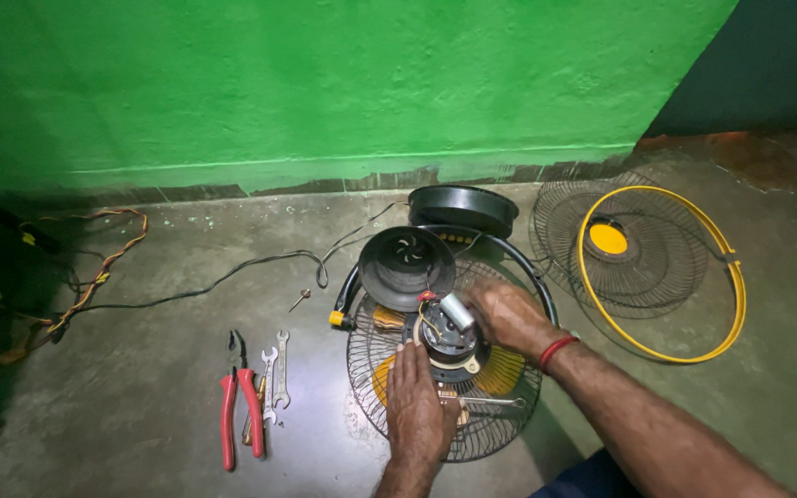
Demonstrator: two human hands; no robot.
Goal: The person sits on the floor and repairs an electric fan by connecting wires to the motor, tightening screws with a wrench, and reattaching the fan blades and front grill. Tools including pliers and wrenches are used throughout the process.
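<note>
Both hands work at the centre of the frame, apart from each other, on either side of a fan motor [447, 339]. Left hand [417, 406] lies flat below the motor, fingers extended, fingertips touching its lower left edge; it grips nothing. Right hand [509, 314] rests against the motor's upper right side, fingers curled toward a small silver cylinder [457, 311] on top; whether it clamps the cylinder cannot be told. A red band [557, 349] circles the right wrist.

The motor sits on a black wire guard [375, 369] lying flat on the concrete floor [140, 415]. A black round housing [406, 266] stands just above the motor, and a black dish-shaped cover [463, 208] lies behind it.

Red-handled pliers [240, 406] and two flat spanners [275, 373] lie at lower left. A second guard with a yellow rim [661, 267] lies at right. A green wall [325, 83] fills the top.
</note>
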